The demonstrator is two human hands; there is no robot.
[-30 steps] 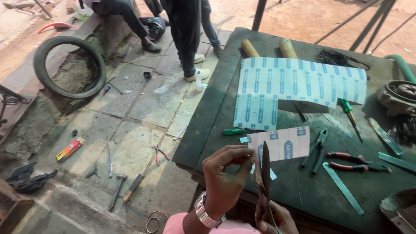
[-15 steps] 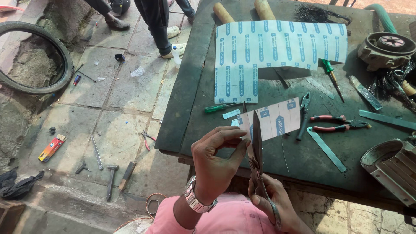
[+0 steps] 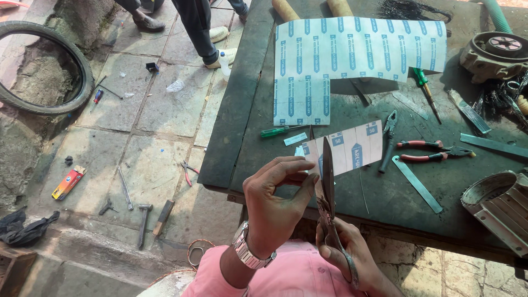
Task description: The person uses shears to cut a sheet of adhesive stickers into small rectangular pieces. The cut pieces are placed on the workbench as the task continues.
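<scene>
Right hand point(image 3: 352, 258) near me closed on scissors point(image 3: 328, 187), blades pointing far; left hand point(image 3: 275, 203) pinches my paper strip point(image 3: 352, 149) just left of blades, above desk point(image 3: 264, 148).

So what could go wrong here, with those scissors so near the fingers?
The left hand pinches the small paper piece right beside the blades of the scissors that the right hand works, so a fingertip could get nicked. The piece is small and held at one edge only, so it might twist and the cut wander. Snipped scraps may drop among the pliers and other tools on the workbench.
</scene>
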